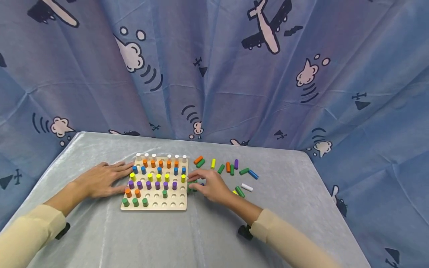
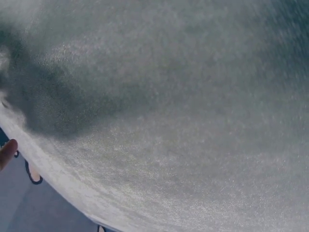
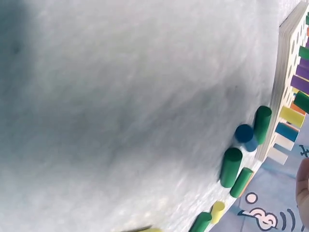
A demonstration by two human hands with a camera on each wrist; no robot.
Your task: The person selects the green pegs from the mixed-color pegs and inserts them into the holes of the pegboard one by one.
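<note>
A pale wooden pegboard (image 1: 153, 208) lies on the table, with rows of white, orange, blue, yellow, purple and green pegs upright in its holes. My left hand (image 1: 102, 179) has its fingers spread, resting on the table and touching the board's left edge. Only a fingertip (image 2: 7, 152) of it shows in the left wrist view. Beside the board's right edge, my right hand (image 1: 212, 186) pinches a green peg (image 3: 301, 101); its fingertips partly hide the peg. Two green pegs and a blue peg (image 3: 245, 135) lie on the table under this hand.
Loose pegs lie scattered right of the board, among them a white peg (image 1: 247, 187), a blue peg (image 1: 253, 174) and a purple peg (image 1: 236, 164). A grey cloth (image 1: 151, 242) covers the table. Behind it hangs a blue curtain (image 1: 218, 100) printed with airplanes.
</note>
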